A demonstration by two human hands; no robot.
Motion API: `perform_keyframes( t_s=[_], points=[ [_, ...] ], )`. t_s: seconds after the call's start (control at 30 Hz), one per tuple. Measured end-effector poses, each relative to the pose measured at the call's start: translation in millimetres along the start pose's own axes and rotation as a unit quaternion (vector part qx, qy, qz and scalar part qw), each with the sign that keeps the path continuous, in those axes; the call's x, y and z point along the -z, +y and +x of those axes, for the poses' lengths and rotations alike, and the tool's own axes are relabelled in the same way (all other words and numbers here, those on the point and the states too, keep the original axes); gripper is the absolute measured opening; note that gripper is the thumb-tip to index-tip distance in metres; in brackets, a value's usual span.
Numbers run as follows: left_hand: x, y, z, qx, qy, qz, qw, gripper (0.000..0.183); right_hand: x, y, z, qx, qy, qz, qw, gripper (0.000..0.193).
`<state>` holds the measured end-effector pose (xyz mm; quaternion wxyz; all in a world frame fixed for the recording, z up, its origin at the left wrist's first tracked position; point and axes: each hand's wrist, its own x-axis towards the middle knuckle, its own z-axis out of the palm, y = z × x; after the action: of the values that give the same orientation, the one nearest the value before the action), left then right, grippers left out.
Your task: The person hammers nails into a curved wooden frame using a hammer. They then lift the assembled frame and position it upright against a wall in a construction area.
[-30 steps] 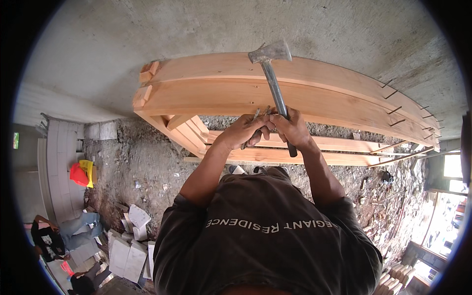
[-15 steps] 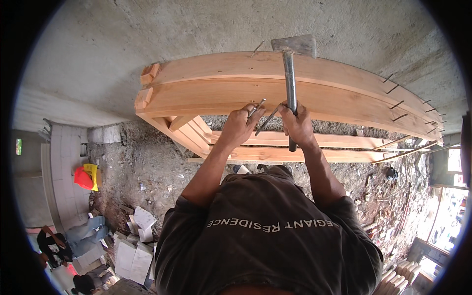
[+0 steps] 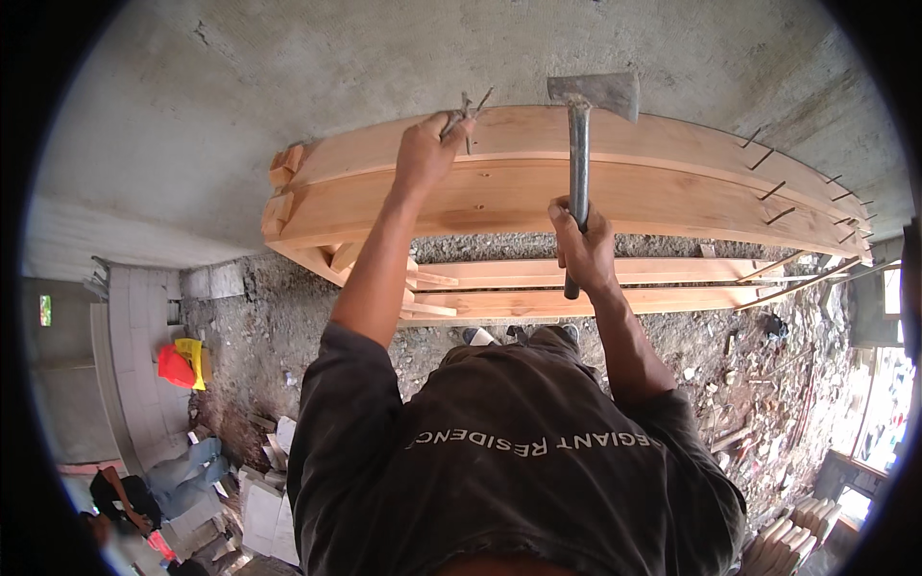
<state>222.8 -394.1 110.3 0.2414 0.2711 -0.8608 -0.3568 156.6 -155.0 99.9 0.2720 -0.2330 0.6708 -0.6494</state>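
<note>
Over the far beam of the wooden frame point(image 3: 672, 182), to the left of its middle, the left hand point(image 3: 423, 158) has its fingers pinched nearly together around a few thin nails point(image 3: 468, 108), though I cannot tell if any of them touches the wood. At the near edge of the frame, around its middle, the right hand point(image 3: 588, 245) has its fingers curled closely around the handle of a hatchet point(image 3: 578, 158), whose head stands over the frame's far edge, while several other nails point(image 3: 773, 189) stick out from the frame's right part.
</note>
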Motion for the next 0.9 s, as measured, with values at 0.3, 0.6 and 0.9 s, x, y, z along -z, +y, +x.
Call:
perform_keyframes(
  t_s=[0.3, 0.6, 0.9],
  points=[
    [-29, -16, 29, -0.065, 0.051, 0.061, 0.995, 0.030, 26, 23, -15, -0.018, 0.030, 0.013, 0.999, 0.022],
    [-25, -7, 28, -0.088, -0.035, 0.108, 0.990, 0.028, 37, 26, -13, -0.042, 0.008, 0.063, 0.997, 0.026],
    [-27, -17, 38, -0.116, -0.083, 0.141, 0.980, 0.034, 30, -15, 9, 0.070, 0.021, -0.106, 0.992, 0.032]
  ],
)
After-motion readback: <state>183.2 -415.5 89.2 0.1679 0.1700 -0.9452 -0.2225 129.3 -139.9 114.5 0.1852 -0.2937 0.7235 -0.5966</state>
